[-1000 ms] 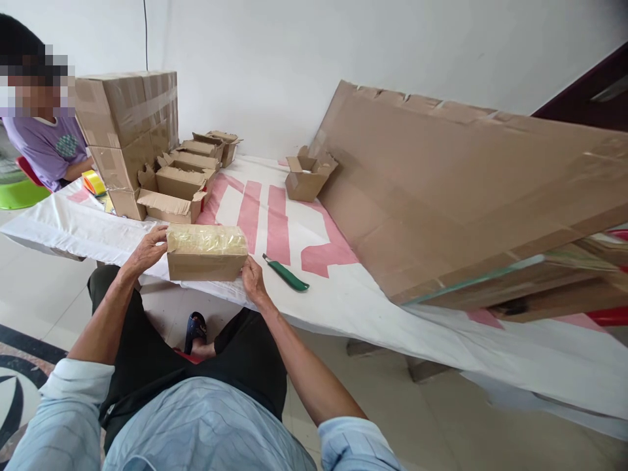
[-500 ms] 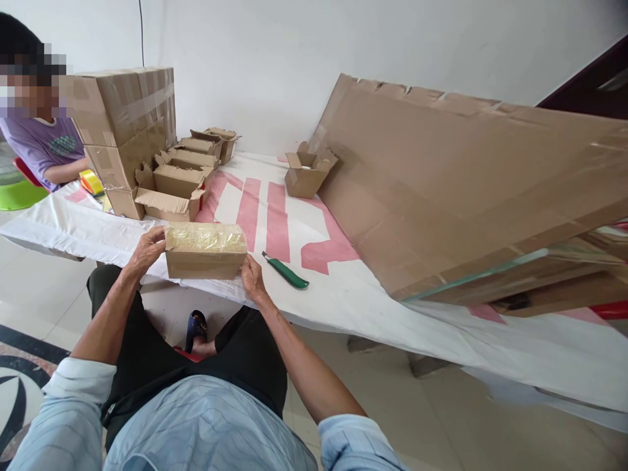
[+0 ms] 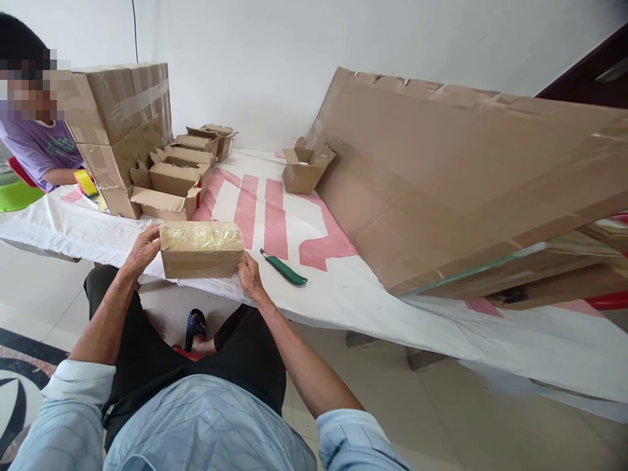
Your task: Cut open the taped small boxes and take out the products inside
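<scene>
I've got the taped box [image 3: 202, 263] btwn my hands at the table's near edge, long side facing me; can't tell if it's resting or lifted. Its top looks closed, w/ clear tape over it, so I'd call this one nearly or fully done. Stacked boxes [image 3: 115, 154] at 10–11 o'clock look taped too; open boxes [image 3: 164, 204] at 11–12 o'clock have flaps up, so closing those is left, afaict.

Box is right of my L hand [image 3: 143, 248], which is half-open, fingers & thumb bent on its left end. It's left of my R hand [image 3: 250, 276], part-closed w/ fingers at its right end, near the lower corner.

Green cutter [image 3: 287, 270] lies at 3 o'clock, just past R hand. Tape roll [image 3: 86, 183] & a person [image 3: 42, 147] are at 10, small open box [image 3: 303, 178] at 1–2, big cardboard sheet [image 3: 441, 183] at 2. White cloth [image 3: 338, 294] is underneath.
</scene>
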Demonstrator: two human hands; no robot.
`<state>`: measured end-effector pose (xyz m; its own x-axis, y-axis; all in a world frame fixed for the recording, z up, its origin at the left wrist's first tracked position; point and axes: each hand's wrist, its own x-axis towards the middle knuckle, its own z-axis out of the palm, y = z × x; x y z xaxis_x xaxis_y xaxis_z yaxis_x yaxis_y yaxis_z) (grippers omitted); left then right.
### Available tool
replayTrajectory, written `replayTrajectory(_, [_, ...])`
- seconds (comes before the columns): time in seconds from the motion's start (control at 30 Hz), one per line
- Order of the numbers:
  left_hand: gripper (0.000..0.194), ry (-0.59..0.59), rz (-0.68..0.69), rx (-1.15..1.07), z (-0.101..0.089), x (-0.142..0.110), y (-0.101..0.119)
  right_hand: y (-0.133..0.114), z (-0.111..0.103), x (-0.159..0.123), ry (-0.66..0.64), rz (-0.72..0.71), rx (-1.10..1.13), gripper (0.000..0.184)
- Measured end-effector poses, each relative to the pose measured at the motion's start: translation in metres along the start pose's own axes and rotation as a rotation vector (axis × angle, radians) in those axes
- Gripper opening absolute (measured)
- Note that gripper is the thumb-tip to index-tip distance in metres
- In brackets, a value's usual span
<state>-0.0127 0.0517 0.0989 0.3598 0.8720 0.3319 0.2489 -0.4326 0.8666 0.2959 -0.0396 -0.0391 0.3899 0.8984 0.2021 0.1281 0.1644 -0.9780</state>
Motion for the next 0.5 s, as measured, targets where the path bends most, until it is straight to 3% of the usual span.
replayTrajectory(0.3, [0.036,0.028,-0.003,-0.012,-0.004,-0.005,-0.002,-0.008,0.002,-0.004,-0.002,-0.007,-0.012,0.055])
replayTrajectory(0.4, [0.038,0.017,0.005,-0.016,-0.003,-0.005,0.0,-0.019,0.001,-0.008,0.125,-0.063,-0.023,0.057])
replayTrajectory(0.5, [0.039,0.005,-0.001,-0.021,-0.003,-0.006,0.0,-0.048,-0.004,-0.021,0.24,-0.23,-0.08,0.051])
